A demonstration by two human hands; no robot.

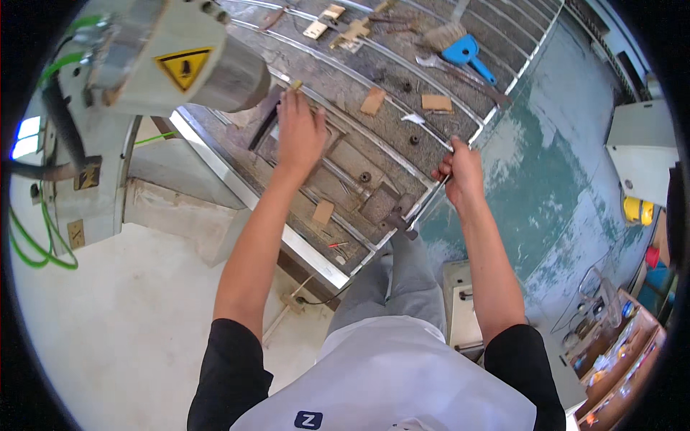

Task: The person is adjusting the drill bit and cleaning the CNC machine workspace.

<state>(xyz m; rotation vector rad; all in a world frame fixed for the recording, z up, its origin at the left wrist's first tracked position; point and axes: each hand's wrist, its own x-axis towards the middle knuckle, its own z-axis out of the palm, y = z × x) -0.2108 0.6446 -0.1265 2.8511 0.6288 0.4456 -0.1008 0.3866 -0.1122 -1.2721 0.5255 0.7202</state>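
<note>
My right hand (462, 172) is closed round the handle of a wrench (430, 128) at the right edge of the slotted metal machine table (392, 154). The wrench's bright jaw points up and left over the table. My left hand (300, 136) reaches under the machine's spindle head (237, 75), its fingers stretched out and lying on a metal piece clamped there. A small yellowish bit (295, 84) shows at the fingertips. Beside this hand stands a dark flat bar (264, 128). What lies beneath the palm is hidden.
Several small wooden blocks (435, 103) lie about the table, with dark nuts (365, 177) among them. Farther back are a blue-handled scraper or dustpan (468, 56), a brush (444, 36) and a large wrench (460, 72). Green hoses (43, 244) hang at left; an open drawer (622, 355) stands lower right.
</note>
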